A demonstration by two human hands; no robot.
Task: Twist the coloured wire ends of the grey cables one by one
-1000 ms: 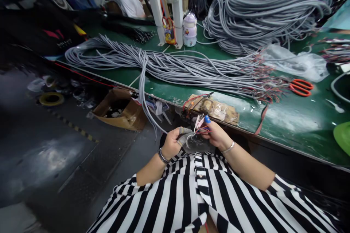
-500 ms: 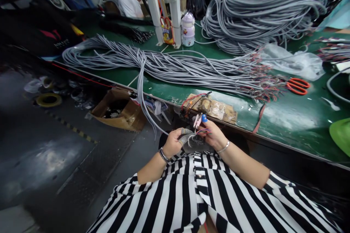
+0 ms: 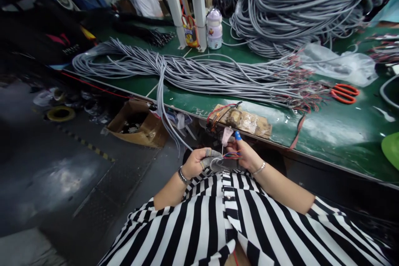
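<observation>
One grey cable [image 3: 187, 144] grasped in grip of left hand [image 3: 195, 163], before edge of bench [image 3: 339, 133]; several coloured wires [image 3: 231, 155] at cable's end plus one pink tool [image 3: 227, 136] pinched in grip of right hand [image 3: 246, 156]. On bench: one wooden board [image 3: 256, 127], one long bundle [image 3: 199, 74], one coiled heap [image 3: 305, 8], one lilac bottle [image 3: 214, 30].

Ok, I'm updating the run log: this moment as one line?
left hand: grips gray cable | right hand: holds colored wires, pink tool | bench: orange-handled scissors, cable bundle
</observation>
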